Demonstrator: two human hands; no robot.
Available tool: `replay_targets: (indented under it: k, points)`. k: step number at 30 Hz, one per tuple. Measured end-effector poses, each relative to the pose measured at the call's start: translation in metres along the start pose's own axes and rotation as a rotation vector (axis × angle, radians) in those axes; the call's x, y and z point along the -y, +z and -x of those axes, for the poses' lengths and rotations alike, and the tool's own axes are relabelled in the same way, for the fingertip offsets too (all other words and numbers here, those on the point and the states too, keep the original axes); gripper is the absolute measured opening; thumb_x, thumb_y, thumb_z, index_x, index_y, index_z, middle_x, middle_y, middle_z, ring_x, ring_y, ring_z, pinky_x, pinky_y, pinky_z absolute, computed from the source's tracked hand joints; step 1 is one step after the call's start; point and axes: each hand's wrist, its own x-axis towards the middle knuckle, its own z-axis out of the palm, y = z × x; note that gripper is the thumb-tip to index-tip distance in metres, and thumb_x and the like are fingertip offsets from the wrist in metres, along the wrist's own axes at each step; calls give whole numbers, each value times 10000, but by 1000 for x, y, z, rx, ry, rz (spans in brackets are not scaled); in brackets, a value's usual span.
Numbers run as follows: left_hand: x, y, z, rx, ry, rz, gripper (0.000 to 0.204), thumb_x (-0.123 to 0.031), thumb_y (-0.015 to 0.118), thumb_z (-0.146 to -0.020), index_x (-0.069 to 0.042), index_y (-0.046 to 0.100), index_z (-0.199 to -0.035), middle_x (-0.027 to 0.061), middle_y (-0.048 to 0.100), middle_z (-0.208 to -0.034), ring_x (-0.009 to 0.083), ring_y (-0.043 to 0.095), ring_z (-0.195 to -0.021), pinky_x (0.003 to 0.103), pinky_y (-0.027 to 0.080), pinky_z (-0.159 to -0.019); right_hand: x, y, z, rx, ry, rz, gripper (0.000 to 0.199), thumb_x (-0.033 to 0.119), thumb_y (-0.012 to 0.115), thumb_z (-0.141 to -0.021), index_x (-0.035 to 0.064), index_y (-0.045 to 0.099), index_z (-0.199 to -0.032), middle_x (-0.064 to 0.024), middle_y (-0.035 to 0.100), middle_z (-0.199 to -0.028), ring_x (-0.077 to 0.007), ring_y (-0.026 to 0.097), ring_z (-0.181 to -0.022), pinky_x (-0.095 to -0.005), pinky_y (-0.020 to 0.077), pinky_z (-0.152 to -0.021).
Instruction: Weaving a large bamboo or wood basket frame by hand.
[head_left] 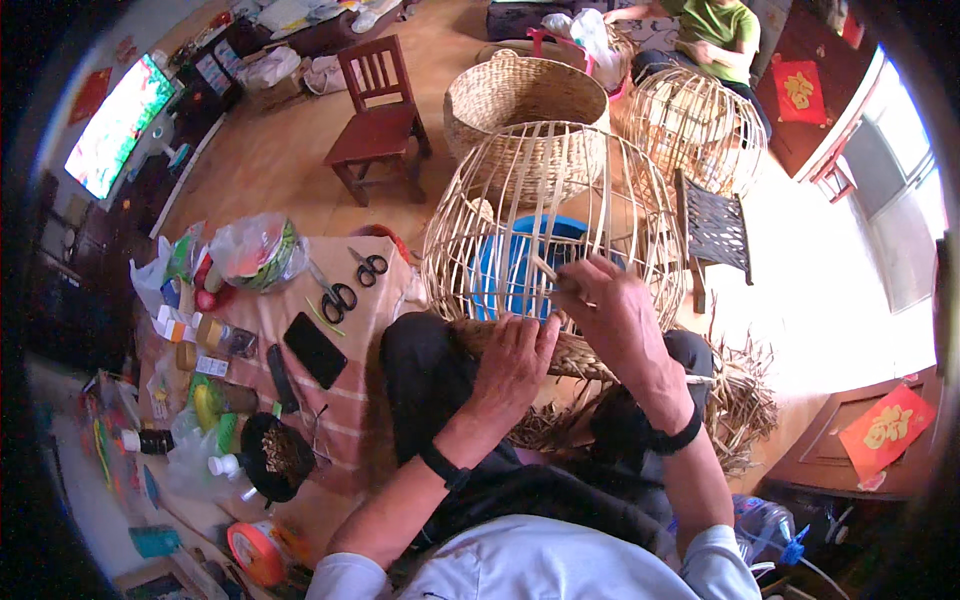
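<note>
The open-ribbed basket (590,362) stands by my knees; my left hand (515,362) grips its woven band, my right (622,318) pinches a pale strip (544,268). 2 scissors (338,303) lie near the tabletop's (355,420) far right corner, beside a black phone (315,350). Rightward, 2 red papers (888,424) bear gold characters.

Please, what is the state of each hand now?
Left hand: half-curled at the nearest basket; cannot tell if gripping.
Right hand: closed, pinching a pale strip.
</note>
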Motion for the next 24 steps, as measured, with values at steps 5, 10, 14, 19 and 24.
replay_targets:
  k: [5,10,14,19,24]
  points:
    - [1,13,0,-1,2,1,370,-99,598,-929,-29,605,-1292,155,585,-1096,315,587,-1102,457,465,-1020,-4,4,34,97,112,195,115,144,710,-909,78,665,-992,-150,627,-868,-403,665,-765,-498,507,-633]
    - [1,22,-5,-188,-83,230,244,-90,614,-900,-47,658,-1136,147,593,-1122,346,562,-1116,472,473,-953,2,22,46,156,211,485,140,104,671,-920,107,694,-1059,-134,667,-897,-385,697,-780,-480,528,-626]
    - [2,21,-3,-160,-114,313,248,-65,619,-867,-36,672,-1108,155,597,-1117,359,565,-1096,477,478,-943,-8,37,54,160,254,396,172,28,601,-924,81,644,-1082,-171,691,-953,-410,710,-806,-506,546,-650]
    - [3,20,-2,-115,-129,254,258,-23,611,-877,-39,691,-1122,157,618,-1120,362,575,-1081,478,481,-950,-39,49,66,23,184,24,341,72,720,-948,72,589,-1263,-177,721,-1041,-436,710,-892,-466,574,-755]
    - [2,12,-5,-80,-164,358,348,16,638,-820,-53,694,-1157,153,634,-1122,357,581,-1115,469,480,-969,-32,45,75,-9,219,78,389,73,758,-927,93,593,-1279,-200,723,-953,-425,718,-912,-444,573,-777]
